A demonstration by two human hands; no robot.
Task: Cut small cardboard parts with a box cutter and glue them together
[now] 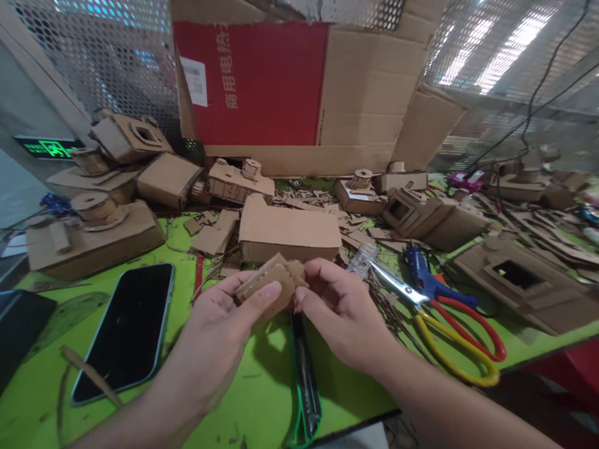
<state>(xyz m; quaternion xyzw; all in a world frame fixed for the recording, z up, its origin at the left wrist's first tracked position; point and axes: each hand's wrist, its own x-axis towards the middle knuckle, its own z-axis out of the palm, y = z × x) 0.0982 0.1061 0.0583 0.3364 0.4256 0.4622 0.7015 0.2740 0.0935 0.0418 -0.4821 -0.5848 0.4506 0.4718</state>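
Note:
Between my left hand (pixel 219 337) and my right hand (pixel 339 312) I hold a small layered piece of corrugated cardboard (pixel 269 287) with a notched edge. Its lower part is hidden by my fingers. A green-handled utility knife (pixel 304 374) lies on the green cutting mat (pixel 253 399) just below my hands. To the right of my right hand are steel scissors with red and yellow handles (pixel 449 330) and a blue glue gun (pixel 423 271).
Several cardboard tank models (pixel 93 240) and a cardboard box form (pixel 287 231) stand beyond my hands among scattered scraps. A black smartphone (pixel 124 333) lies at the left of the mat. A large opened carton (pixel 299 87) rises at the back, and the table edge runs along the lower right.

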